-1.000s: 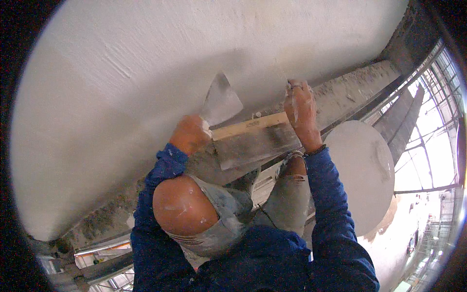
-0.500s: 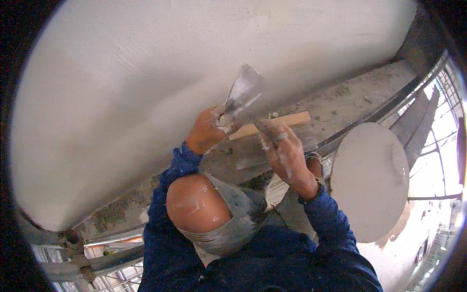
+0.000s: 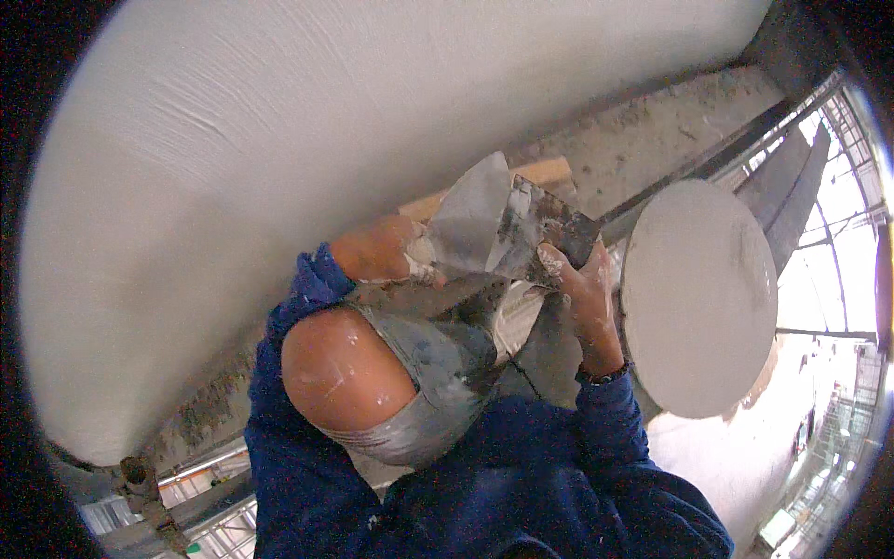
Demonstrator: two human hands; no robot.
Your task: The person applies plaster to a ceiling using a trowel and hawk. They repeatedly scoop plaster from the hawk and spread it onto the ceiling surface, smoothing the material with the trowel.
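Note:
My left hand (image 3: 396, 252), streaked with white plaster, is closed on a putty knife. Its flared grey blade (image 3: 470, 210) points up and away from me. In my right hand (image 3: 587, 289) is a rectangular metal blade (image 3: 549, 224), dark and smeared with plaster, with my thumb lying on its face. The two blades meet or overlap in front of my raised knee (image 3: 340, 373); whether they touch I cannot tell. Any handle on the rectangular blade is hidden. Beyond the hands rises a large pale plastered wall (image 3: 233, 112), with ridged marks at its upper left.
A wooden strip (image 3: 545, 173) lies on the dirty ledge (image 3: 652, 140) at the wall's foot, partly behind the blades. To the right is a big round, pale grey surface (image 3: 698, 298). Metal framework and bright openings fill the far right. A pipe joint (image 3: 140, 480) stands lower left.
My right hand has turned, so the rectangular blade now shows its broad face against the putty knife. The putty knife has tilted and shifted slightly down. The whole view has moved a little.

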